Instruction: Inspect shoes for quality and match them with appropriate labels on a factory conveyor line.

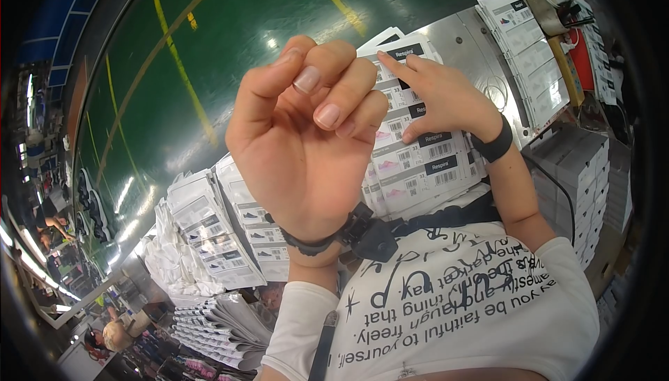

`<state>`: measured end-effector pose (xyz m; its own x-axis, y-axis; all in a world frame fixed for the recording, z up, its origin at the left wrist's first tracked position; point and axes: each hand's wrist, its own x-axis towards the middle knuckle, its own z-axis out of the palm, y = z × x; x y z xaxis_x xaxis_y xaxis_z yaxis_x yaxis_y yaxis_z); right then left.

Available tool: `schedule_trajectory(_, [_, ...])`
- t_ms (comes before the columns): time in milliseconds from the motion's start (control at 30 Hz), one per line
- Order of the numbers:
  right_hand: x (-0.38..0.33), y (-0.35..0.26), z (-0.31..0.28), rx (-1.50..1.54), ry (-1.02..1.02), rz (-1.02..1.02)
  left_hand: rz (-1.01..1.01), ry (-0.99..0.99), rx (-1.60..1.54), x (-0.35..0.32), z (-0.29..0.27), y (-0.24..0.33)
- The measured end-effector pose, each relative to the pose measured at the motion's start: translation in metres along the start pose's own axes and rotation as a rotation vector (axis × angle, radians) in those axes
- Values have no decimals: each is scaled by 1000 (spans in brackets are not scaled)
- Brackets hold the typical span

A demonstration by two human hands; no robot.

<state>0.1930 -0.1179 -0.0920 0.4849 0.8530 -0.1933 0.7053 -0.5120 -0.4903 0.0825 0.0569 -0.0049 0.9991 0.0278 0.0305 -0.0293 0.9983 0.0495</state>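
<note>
Several sheets (396, 189) lie on the bench (456, 22), the right hand (449, 96) on them, fingers spread wide; the left hand (306, 140), half-curled and apparently empty, hangs above the bench. Likely step: steadying the sheets; next move calls for light fingertips.

Hands: two, left hand (306, 130) and right hand (449, 95). Dark wristbands (493, 142): two, one per wrist. Printed label piles: one label pile (390, 203) under right hand, two-pile group (198, 217) left of left hand, one upright-lying pile (533, 74) beyond right hand. Folded paper bundle (216, 329): one, lower left of left hand. Grey boxes (571, 172): several, right of right wrist, too overlapped to count.
</note>
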Motion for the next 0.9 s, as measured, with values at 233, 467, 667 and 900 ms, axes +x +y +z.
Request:
schedule_trajectory(233, [2, 1, 1, 1, 17, -10, -8, -3, -4, 1, 0, 2])
schedule_trajectory(467, [2, 2, 2, -9, 33, -20, -1, 2, -14, 3, -2, 3])
schedule_trajectory(667, [1, 2, 3, -12, 54, -30, 15, 30, -40, 4, -3, 2])
schedule_trajectory(900, [1, 2, 4, -17, 50, -23, 73, 58, -76, 5, -4, 1])
